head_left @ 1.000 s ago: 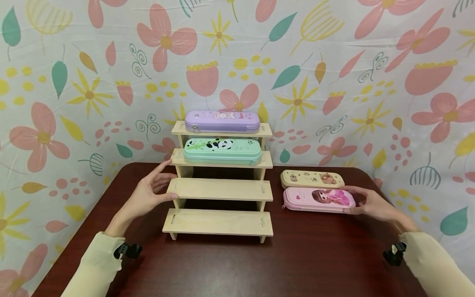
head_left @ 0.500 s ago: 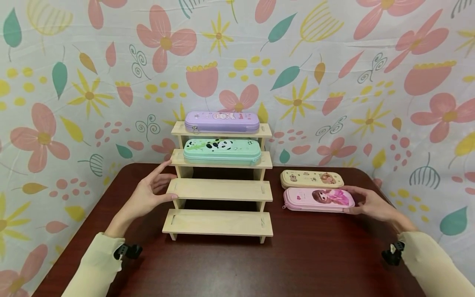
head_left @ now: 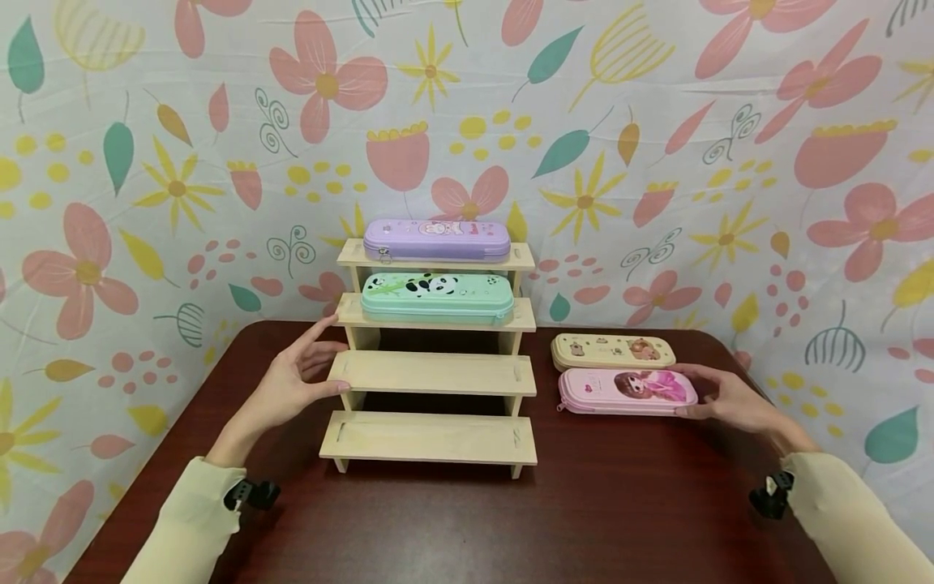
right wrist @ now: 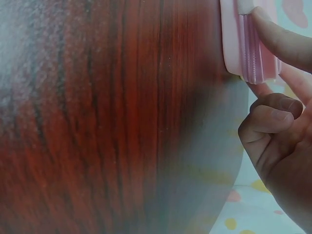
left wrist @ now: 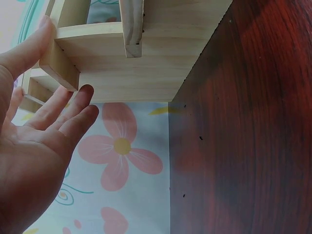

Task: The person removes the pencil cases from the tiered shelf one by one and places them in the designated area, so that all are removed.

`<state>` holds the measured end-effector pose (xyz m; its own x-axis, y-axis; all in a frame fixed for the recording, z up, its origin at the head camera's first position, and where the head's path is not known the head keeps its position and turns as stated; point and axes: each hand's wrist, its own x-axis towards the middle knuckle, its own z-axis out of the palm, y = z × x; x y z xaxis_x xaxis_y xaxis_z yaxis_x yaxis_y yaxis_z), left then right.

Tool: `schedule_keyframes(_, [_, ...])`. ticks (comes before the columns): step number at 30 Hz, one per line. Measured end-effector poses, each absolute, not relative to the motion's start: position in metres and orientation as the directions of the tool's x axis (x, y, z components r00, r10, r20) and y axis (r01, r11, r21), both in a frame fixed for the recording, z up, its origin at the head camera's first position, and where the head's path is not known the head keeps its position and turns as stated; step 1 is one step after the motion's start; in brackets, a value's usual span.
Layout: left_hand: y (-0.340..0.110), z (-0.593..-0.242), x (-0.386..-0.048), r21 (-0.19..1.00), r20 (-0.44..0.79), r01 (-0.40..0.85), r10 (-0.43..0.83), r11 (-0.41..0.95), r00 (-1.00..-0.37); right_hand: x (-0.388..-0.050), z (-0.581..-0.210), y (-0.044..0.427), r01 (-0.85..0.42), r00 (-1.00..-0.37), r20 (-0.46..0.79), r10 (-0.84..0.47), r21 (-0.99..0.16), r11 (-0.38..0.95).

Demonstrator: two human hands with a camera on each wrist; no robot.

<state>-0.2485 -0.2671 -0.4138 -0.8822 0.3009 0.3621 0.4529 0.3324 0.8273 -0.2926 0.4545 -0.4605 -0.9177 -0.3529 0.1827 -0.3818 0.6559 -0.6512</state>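
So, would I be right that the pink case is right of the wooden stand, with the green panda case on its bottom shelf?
Not quite: the head view shows the green panda case on the second shelf from the top; the pink case is indeed right of the wooden stand.

Four-tier display stand [head_left: 430,436]: pale wood, matt, fine grain showing. Table [head_left: 467,531]: dark red wood-grain top, smooth and glossy. Pink pencil case [head_left: 598,391], cream pencil case [head_left: 609,351], mint pencil case [head_left: 438,297], purple pencil case [head_left: 438,241]: smooth, plastic-looking shells with a soft sheen. Backdrop [head_left: 226,186]: printed cloth, matt, lightly creased.
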Motion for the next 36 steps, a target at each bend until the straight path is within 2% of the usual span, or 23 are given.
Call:
schedule_keyframes(7, [-0.266, -0.414, -0.249, 0.820, 0.363, 0.454, 0.297, 0.349, -0.883, -0.291, -0.456, 0.453, -0.375, -0.918, 0.169, -0.360, -0.669, 0.641])
schedule_keyframes(16, [-0.265, -0.412, -0.248, 0.815, 0.354, 0.448, 0.296, 0.367, -0.887, -0.280, -0.447, 0.451, -0.319, -0.944, 0.148, -0.296, -0.643, 0.696])
schedule_keyframes(29, [-0.266, -0.410, -0.246, 0.815, 0.353, 0.450, 0.301, 0.366, -0.886, -0.262, -0.412, 0.407, -0.401, -0.914, 0.249, -0.319, -0.663, 0.632])
schedule_keyframes(36, [-0.266, -0.411, -0.247, 0.814, 0.357, 0.453, 0.301, 0.363, -0.884, -0.256, -0.394, 0.369, -0.494, -0.869, 0.316, -0.380, -0.594, 0.635])
